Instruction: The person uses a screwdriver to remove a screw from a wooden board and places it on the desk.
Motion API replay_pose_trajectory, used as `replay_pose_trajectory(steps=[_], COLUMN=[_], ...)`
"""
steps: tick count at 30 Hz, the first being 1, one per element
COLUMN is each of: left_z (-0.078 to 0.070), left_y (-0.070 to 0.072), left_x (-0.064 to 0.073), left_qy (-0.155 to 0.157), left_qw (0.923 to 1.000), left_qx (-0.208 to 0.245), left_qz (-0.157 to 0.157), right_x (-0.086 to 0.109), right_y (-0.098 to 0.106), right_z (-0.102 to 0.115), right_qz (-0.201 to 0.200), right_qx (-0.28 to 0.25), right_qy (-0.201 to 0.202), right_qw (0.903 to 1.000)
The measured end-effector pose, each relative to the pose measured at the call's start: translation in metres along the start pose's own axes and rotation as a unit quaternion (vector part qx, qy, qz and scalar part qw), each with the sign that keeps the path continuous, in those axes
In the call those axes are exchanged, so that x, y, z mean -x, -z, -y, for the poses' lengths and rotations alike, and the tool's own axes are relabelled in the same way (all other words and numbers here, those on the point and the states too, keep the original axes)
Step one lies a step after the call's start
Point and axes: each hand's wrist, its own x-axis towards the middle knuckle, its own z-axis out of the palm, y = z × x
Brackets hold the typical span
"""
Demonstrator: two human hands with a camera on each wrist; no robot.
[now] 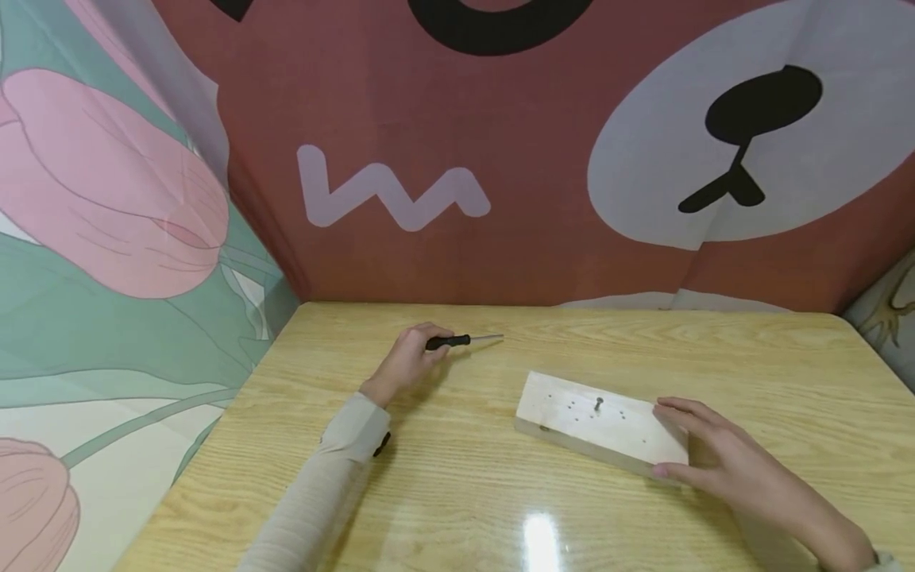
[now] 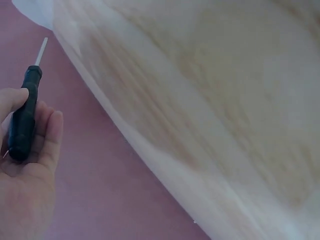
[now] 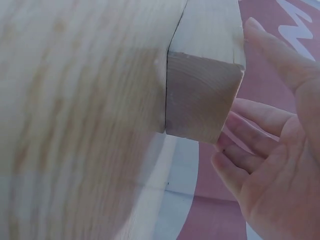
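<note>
A screwdriver (image 1: 449, 342) with a black handle and a thin metal shaft is in my left hand (image 1: 413, 357), close over the far left part of the table. In the left wrist view, thumb and fingers lie around the handle of the screwdriver (image 2: 25, 115), its shaft pointing away. A pale wooden block (image 1: 572, 421) lies flat on the table at centre right. One screw (image 1: 599, 403) stands up out of its top face, with several small holes around it. My right hand (image 1: 729, 453) grips the block's right end, thumb at the near edge, fingers at the far edge.
The wood-grain table (image 1: 443, 492) reaches back to a red-brown cloth (image 1: 536, 254) with a cartoon face. A flowered cloth (image 1: 143, 199) hangs along the left side. Light glares off the table near its front.
</note>
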Motion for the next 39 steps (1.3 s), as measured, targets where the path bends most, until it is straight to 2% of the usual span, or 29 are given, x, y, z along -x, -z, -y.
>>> replay_pose_trajectory(steps=[6, 11, 16, 22, 33, 39], left_z=[-0.003, -0.005, -0.009, -0.017, -0.025, -0.030], left_y=[0.001, 0.001, 0.001, 0.003, 0.003, 0.002], left_x=[0.000, -0.001, 0.000, 0.001, 0.003, 0.003], left_qy=[-0.009, -0.017, -0.017, -0.039, -0.058, -0.047], left_qw=[0.9999, 0.9998, 0.9996, 0.9985, 0.9962, 0.9949], left_qx=[0.003, 0.007, 0.018, 0.027, 0.048, 0.075], left_qz=[-0.011, -0.010, -0.012, -0.026, -0.042, -0.049], right_x=[0.000, 0.000, -0.001, -0.002, -0.003, -0.003], right_y=[0.002, 0.002, 0.001, 0.000, 0.000, -0.003], right_z=[-0.001, -0.003, -0.003, -0.002, -0.004, -0.005], right_qz=[0.015, 0.013, -0.001, -0.022, -0.021, -0.033], right_qx=[-0.036, -0.042, -0.027, -0.002, -0.022, -0.022], right_qy=[0.003, 0.005, 0.019, 0.034, 0.046, 0.058], right_qw=[0.9992, 0.9990, 0.9995, 0.9992, 0.9985, 0.9976])
